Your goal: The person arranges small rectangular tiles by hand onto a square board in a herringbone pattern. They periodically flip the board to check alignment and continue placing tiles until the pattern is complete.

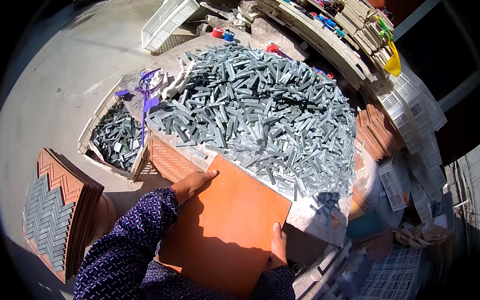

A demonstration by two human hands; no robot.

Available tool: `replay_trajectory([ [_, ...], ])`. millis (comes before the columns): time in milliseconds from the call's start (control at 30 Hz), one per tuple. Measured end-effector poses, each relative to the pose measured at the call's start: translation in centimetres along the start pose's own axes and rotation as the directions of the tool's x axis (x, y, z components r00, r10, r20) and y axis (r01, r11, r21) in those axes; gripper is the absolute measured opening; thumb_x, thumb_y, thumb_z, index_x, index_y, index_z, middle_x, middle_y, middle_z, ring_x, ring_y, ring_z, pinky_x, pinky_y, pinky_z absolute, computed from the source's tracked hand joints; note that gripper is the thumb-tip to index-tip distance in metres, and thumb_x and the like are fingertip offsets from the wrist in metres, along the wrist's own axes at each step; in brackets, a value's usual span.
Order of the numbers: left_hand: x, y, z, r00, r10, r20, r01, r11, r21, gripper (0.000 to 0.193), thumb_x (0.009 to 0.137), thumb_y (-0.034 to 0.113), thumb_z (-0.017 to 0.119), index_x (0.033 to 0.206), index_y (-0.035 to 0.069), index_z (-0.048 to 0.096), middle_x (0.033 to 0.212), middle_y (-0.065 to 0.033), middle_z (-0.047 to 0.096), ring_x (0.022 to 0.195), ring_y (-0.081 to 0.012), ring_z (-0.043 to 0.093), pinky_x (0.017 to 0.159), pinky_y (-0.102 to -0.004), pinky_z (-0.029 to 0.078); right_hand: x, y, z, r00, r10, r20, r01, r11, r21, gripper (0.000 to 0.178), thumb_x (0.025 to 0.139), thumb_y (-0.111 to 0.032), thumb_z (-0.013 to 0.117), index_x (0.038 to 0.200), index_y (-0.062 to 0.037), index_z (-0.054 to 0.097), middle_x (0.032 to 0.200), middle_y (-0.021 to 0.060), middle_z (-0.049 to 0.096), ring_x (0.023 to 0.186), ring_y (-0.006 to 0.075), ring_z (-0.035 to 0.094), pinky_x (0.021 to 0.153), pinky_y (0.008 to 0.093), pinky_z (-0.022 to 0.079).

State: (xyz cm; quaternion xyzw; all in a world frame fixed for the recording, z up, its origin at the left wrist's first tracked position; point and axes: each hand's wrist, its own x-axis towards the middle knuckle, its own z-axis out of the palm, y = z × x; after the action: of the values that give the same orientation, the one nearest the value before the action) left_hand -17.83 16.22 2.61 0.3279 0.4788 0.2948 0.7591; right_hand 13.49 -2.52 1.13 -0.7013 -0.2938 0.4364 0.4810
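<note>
Patterned sleeves (130,242) flank an orange board (230,212); left hand (193,184) and right hand (279,248), partly closed, grip its opposite edges. Grey strips (253,107) lie heaped beyond the board.

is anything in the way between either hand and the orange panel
Nothing visible: the left hand and right hand already hold the orange panel by opposite edges, thumbs on its face.

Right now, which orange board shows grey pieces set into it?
The front board of the far-left stack; the held board shows a plain face, and the grooved board beside the grey pile looks bare.
</note>
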Motion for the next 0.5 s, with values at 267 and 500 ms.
replay_trajectory([
  [267, -4.1, -0.7, 2.7, 0.999, -0.043, 0.020, 0.042, 0.998, 0.054, 0.050, 0.091, 0.036, 0.059, 0.121, -0.004, 0.057, 0.088, -0.0029, 0.061, 0.072, -0.0087, 0.050, 0.065, -0.0228, 0.041, 5.3, -10.3, 3.2, 0.724, -0.645, 0.243, 0.540, 0.312, -0.782, 0.046, 0.085, -0.021, 0.062, 0.125, -0.0018, 0.050, 0.127, 0.0176, 0.049, 0.114, 0.0364, 0.048, 0.095, 0.0438, 0.040],
  [500, -9.4, 3.8, 6.3, 0.989, -0.106, -0.102, 0.099, 0.992, -0.073, 0.058, 0.093, 0.033, 0.055, 0.135, -0.005, 0.043, 0.142, -0.0154, 0.041, 0.132, -0.0220, 0.037, 0.109, -0.0319, 0.027, 5.7, -10.0, 5.1, 0.742, -0.626, 0.242, 0.474, 0.234, -0.849, 0.037, 0.086, -0.032, 0.060, 0.107, -0.0017, 0.063, 0.105, 0.0138, 0.058, 0.100, 0.0331, 0.050, 0.087, 0.0448, 0.040],
])
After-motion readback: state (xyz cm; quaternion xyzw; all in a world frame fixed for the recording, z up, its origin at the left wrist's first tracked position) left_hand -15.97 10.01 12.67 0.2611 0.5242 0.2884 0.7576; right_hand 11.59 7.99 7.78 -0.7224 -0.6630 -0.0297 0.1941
